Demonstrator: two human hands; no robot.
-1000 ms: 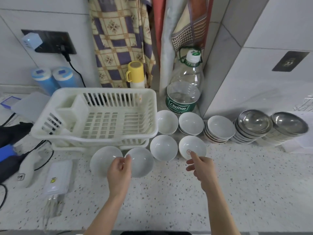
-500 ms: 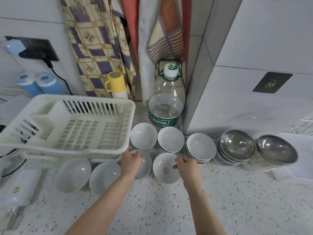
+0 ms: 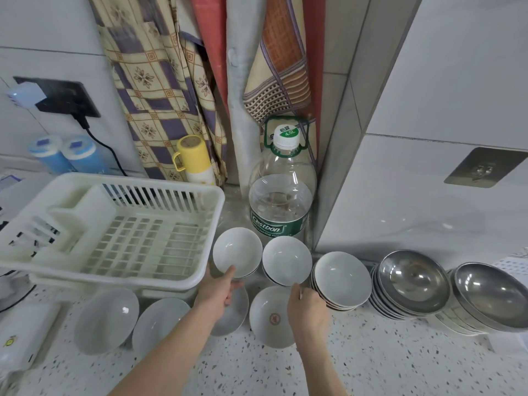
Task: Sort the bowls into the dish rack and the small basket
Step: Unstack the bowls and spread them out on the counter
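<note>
An empty white dish rack (image 3: 128, 230) stands at the left. Behind a front row of white bowls sit two more white bowls. My left hand (image 3: 218, 291) pinches the near rim of the back left bowl (image 3: 237, 250), thumb inside the rim. My right hand (image 3: 308, 307) has its fingertips on the near rim of the back middle bowl (image 3: 287, 258) and seems to pinch it. In the front row lie two grey-white bowls (image 3: 107, 318) (image 3: 160, 321), a bowl (image 3: 234, 312) half hidden by my left hand, and a bowl with a red mark (image 3: 270, 318).
A stack of white bowls (image 3: 343, 277) and two stacks of steel bowls (image 3: 411, 281) (image 3: 488, 298) line the right wall. A big water bottle (image 3: 281, 201) stands in the corner, beside a yellow mug (image 3: 193, 158). A white perforated thing (image 3: 511, 265) shows at the right edge. A charger (image 3: 23, 335) lies front left.
Both hands moved forward from the front-row bowls to the two back-row bowls and took hold of their rims. The camera view shifted right and closer.
</note>
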